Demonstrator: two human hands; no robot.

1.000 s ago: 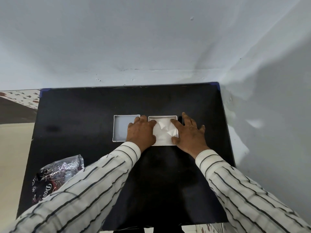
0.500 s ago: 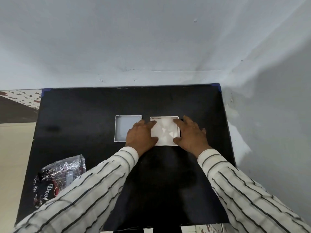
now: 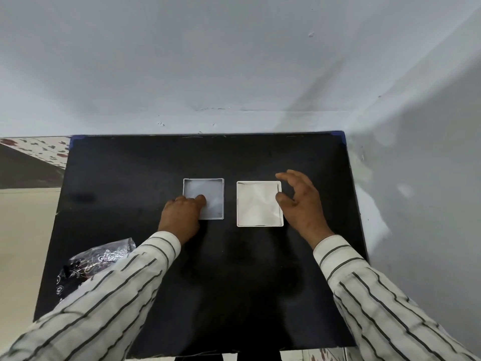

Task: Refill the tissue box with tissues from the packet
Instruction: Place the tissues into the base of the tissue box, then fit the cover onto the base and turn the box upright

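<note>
Fingers (image 3: 200,198) on unmarked lid (image 3: 208,194); packet (image 3: 86,264) lettering unreadable.

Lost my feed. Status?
Left hand on the lid, right hand open beside the box. Tissues in. Nothing in the way.

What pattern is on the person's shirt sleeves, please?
Thin dark stripes on white sleeves, seen in the head view.

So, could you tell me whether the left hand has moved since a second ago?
Yes. The left hand has shifted left, off the tissue-filled box, and its fingers now rest on the empty lid beside it.
</note>
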